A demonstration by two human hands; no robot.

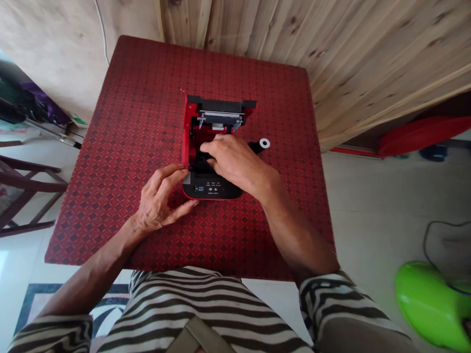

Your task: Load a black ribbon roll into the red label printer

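A red and black label printer stands on the table with its lid raised. My left hand steadies its front left corner, fingertips on the left rim and thumb along the front edge. Over the open compartment, my right hand reaches in with curled fingers. Its fingertips point down into the dark inside, and whatever they hold or touch there is hidden. Just right of the printer lies a black roll with a white core, partly covered by my right hand.
The table has a red patterned cover. Wood planks line the wall behind it. A dark wooden chair stands at the left, and a bright green plastic object sits on the floor at the right.
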